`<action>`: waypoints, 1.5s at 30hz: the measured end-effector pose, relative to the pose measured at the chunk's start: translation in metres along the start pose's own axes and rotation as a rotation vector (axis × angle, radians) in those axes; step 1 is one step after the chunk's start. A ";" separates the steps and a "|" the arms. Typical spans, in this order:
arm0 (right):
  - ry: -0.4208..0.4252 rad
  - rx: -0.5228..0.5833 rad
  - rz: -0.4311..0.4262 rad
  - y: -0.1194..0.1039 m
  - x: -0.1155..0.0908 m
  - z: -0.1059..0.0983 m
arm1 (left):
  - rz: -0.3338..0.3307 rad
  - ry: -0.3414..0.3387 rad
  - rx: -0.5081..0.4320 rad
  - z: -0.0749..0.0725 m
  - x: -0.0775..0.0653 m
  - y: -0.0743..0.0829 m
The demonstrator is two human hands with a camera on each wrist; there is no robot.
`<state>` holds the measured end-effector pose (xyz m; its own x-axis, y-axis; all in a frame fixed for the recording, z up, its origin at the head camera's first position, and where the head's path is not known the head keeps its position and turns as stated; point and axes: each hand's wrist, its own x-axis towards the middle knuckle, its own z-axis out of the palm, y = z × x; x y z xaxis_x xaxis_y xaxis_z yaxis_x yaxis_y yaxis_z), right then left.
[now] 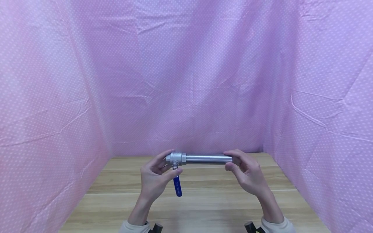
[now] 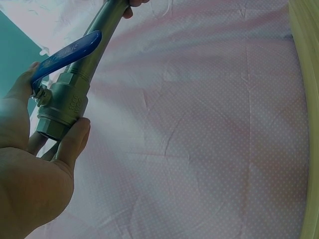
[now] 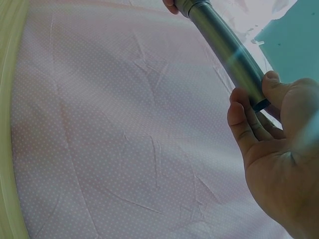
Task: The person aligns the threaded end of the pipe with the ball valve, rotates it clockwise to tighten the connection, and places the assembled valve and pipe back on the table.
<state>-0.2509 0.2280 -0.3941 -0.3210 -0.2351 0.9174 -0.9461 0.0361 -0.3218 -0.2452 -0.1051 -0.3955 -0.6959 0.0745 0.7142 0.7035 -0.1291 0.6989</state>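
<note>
A silver ball valve point(image 1: 176, 158) with a blue lever handle point(image 1: 177, 186) is joined to a smooth steel pipe point(image 1: 209, 159). Both are held up above the table, the pipe lying roughly level across the head view. My left hand point(image 1: 154, 179) grips the valve body, its thumb by the base of the lever. In the left wrist view the blue handle point(image 2: 70, 55) slants out beside the pipe. My right hand point(image 1: 247, 173) pinches the pipe's free end between thumb and fingers. That end of the pipe point(image 3: 232, 57) shows in the right wrist view.
Below the hands is a wooden table point(image 1: 204, 200) with light grain. Pink dotted cloth point(image 1: 189, 81) hangs behind it and on both sides. Dark wrist camera mounts point(image 1: 157, 228) show by the sleeves at the bottom edge.
</note>
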 end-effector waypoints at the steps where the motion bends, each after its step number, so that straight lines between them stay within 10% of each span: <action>1: -0.002 0.006 0.002 0.000 0.000 0.000 | -0.003 0.002 0.002 0.000 0.000 0.000; 32: -0.013 -0.090 0.062 -0.004 0.000 0.000 | -0.008 0.006 -0.007 0.000 0.000 0.002; 45: -0.029 0.062 0.047 -0.003 0.001 0.000 | -0.014 0.010 0.001 0.000 0.000 0.000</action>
<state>-0.2479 0.2276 -0.3926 -0.3623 -0.2630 0.8942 -0.9255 -0.0121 -0.3786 -0.2453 -0.1051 -0.3950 -0.7069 0.0662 0.7042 0.6940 -0.1273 0.7087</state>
